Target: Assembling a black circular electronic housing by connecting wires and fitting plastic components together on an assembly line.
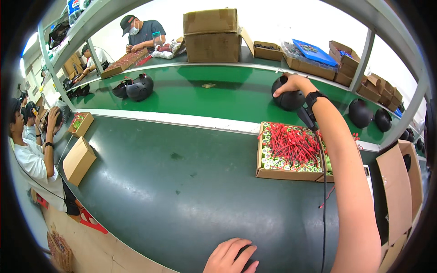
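Note:
My right hand (pixel 295 83) reaches far across the bench, its fingers closed over the top of a black rounded shell (pixel 291 101) on the green belt. A dark, flat piece (pixel 306 119) hangs by the shell next to my wrist. My left hand (pixel 230 256) is low at the front edge of the picture, its fingers curled. A bit of something black shows between thumb and fingers there, too little to name. Below my right wrist stands a cardboard box (pixel 260 159) of green cylindrical cells, topped with a heap of red and black wire leads (pixel 296 144).
More black shells (pixel 140 87) ride the green belt (pixel 191 100) at left, others (pixel 361 113) at right. A black cable (pixel 324 214) hangs along my right arm. Small cartons (pixel 79 160) stand at the bench's left end. Other people (pixel 148 34) work behind and leftward.

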`<state>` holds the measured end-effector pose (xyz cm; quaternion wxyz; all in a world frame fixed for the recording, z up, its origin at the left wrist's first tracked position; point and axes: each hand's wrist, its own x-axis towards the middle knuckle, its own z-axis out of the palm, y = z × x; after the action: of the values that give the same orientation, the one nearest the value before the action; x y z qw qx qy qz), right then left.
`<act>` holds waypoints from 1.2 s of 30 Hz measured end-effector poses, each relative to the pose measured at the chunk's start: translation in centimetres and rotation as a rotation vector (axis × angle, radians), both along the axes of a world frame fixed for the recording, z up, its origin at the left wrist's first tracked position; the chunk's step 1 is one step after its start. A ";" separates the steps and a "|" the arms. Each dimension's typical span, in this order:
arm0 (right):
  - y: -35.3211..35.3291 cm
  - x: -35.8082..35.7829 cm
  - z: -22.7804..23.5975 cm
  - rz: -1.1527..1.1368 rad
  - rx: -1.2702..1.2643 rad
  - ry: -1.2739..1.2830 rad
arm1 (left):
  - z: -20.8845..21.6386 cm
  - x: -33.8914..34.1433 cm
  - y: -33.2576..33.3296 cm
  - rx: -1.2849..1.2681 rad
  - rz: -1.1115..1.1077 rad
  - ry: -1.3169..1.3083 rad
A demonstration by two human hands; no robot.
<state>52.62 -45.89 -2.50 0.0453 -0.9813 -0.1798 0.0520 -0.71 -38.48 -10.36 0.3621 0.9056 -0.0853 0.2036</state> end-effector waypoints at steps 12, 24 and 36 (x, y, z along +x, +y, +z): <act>0.9 -11.7 9.3 0.574 -0.243 -0.181 | -1.0 -0.5 0.5 -0.093 -0.018 -0.061; 30.4 -27.6 12.3 1.181 0.260 -0.224 | -2.3 -6.2 7.4 -0.007 0.491 -0.221; 50.6 -20.0 -2.8 0.945 0.361 -0.254 | -5.6 -8.1 12.0 0.138 0.668 -0.264</act>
<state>32.58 4.75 -5.32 0.1633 -0.7681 -0.6133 -0.0844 -8.85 -26.47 -16.00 0.1998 0.8717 0.1555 0.4196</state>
